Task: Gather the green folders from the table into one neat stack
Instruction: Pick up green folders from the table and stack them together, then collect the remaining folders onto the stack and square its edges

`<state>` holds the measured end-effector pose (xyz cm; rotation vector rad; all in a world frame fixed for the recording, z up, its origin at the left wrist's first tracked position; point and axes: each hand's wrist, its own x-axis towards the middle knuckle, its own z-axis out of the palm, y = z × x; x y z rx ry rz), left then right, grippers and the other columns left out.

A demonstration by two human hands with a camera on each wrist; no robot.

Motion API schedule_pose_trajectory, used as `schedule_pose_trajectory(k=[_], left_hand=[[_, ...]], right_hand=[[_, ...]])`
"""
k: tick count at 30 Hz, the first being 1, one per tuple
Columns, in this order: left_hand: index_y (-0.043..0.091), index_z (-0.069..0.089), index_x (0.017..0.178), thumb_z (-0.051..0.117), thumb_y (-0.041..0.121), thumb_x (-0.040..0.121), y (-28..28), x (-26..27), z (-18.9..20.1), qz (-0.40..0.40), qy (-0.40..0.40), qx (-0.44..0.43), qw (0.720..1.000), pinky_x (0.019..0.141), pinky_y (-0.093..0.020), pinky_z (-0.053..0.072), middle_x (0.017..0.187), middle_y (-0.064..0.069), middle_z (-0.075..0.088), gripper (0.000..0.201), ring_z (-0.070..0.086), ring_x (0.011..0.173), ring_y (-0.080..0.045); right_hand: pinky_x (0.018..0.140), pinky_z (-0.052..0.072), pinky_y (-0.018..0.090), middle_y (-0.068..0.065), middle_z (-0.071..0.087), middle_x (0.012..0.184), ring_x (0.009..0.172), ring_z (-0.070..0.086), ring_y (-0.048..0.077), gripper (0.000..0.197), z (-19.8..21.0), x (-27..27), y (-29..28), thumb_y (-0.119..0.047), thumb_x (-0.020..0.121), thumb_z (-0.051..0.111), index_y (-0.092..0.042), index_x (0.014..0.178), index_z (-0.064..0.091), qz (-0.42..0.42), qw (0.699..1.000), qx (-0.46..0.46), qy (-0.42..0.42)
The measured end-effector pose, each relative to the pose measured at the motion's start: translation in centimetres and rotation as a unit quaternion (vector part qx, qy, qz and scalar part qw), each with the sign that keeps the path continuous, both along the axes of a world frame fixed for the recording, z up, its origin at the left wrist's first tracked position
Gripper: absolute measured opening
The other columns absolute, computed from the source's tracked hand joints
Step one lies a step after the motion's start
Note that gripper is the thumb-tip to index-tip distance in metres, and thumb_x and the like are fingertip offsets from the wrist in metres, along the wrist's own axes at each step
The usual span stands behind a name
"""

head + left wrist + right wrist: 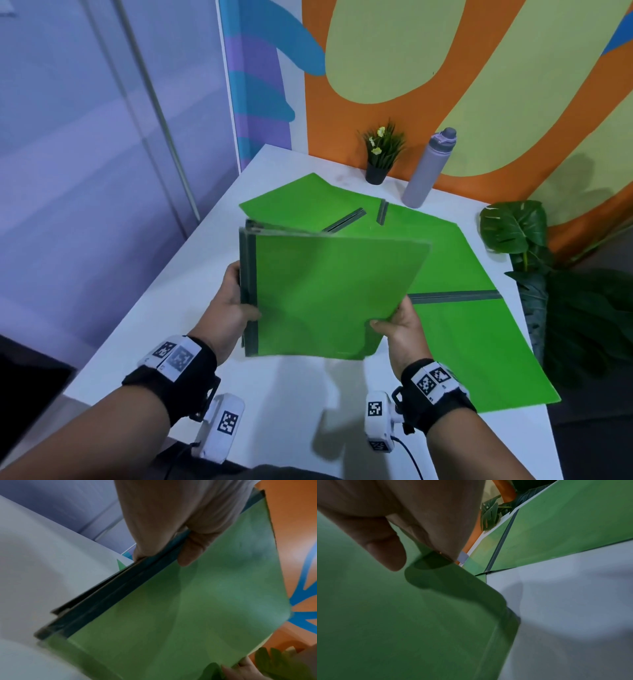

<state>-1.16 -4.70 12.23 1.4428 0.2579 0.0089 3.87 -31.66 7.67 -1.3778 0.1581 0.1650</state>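
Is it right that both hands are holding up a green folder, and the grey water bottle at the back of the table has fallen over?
Not quite. Both the left hand and right hand hold the green folder, but the head view shows the grey water bottle standing upright.

Folders (329, 294) — matt green card; table (144, 329) — smooth.

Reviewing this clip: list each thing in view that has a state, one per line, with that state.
Held folders: closed, lifted off the table, spines at the left.
Left hand: grip on the spine edge.
Right hand: pinches the near right corner.
Far folder: flat on the table.
Right folder: lying open, flat.
Bottle: upright, lid shut.
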Motion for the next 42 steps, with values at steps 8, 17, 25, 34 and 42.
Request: schedule_pose_trajectory(k=[8, 17, 25, 34, 42], left_hand=[[0.037, 0.035, 0.12, 0.049, -0.009, 0.06, 0.5, -1.2, -0.8, 0.049, -0.095, -0.002, 0.994, 0.088, -0.031, 0.049, 0.118, 0.007, 0.05, 0.077, 0.055, 0.104, -0.003], [0.032, 0.032, 0.108, 0.05, 0.02, 0.083, -0.3, -1.3, -1.8, 0.058, -0.107, 0.037, 0.992, 0.088, -0.018, 0.042, 0.113, 0.011, 0.047, 0.033, 0.052, 0.097, 0.013], [0.025, 0.029, 0.117, 0.044, 0.019, 0.085, -1.3, -1.4, -2.3, 0.094, -0.123, 0.074, 0.985, 0.086, -0.004, 0.039, 0.116, 0.015, 0.044, 0.036, 0.048, 0.097, 0.02], [0.03, 0.029, 0.118, 0.054, 0.012, 0.095, 0.1, -1.7, -3.1, 0.045, -0.041, 0.1, 0.993, 0.087, -0.018, 0.044, 0.118, 0.014, 0.048, 0.039, 0.052, 0.103, 0.01], [0.029, 0.052, 0.111, 0.062, 0.005, 0.089, 3.0, -3.5, -4.9, 0.076, 0.052, 0.166, 0.982, 0.09, -0.05, 0.053, 0.111, -0.002, 0.068, 0.034, 0.066, 0.103, -0.023]], right_hand=[[0.061, 0.055, 0.031, 0.006, 0.074, 0.08, 0.07, 0.069, 0.024, 0.059, 0.4, 0.3, 0.1, 0.036, 0.063, 0.043, -0.003, 0.103, 0.062, 0.018, 1.0, 0.021, -0.008], [0.064, 0.056, 0.03, 0.006, 0.074, 0.088, 0.078, 0.069, 0.023, 0.063, 0.5, 0.1, 0.6, 0.034, 0.064, 0.041, -0.001, 0.114, 0.057, 0.022, 0.999, 0.04, -0.004], [0.067, 0.055, 0.026, 0.002, 0.075, 0.09, 0.082, 0.071, 0.018, 0.065, 0.4, -0.2, 0.5, 0.034, 0.068, 0.042, 0.001, 0.124, 0.051, 0.025, 0.999, 0.041, -0.002], [0.079, 0.055, 0.028, 0.013, 0.067, 0.119, 0.102, 0.068, 0.021, 0.069, -0.2, 0.0, 0.8, 0.029, 0.077, 0.042, -0.01, 0.134, 0.047, 0.02, 0.999, 0.047, 0.019], [0.113, 0.018, 0.034, -0.006, 0.02, 0.152, 0.14, 0.017, 0.011, 0.081, 0.2, 1.3, 3.4, 0.008, 0.088, 0.056, -0.017, 0.152, 0.012, 0.106, 0.992, -0.056, 0.039]])
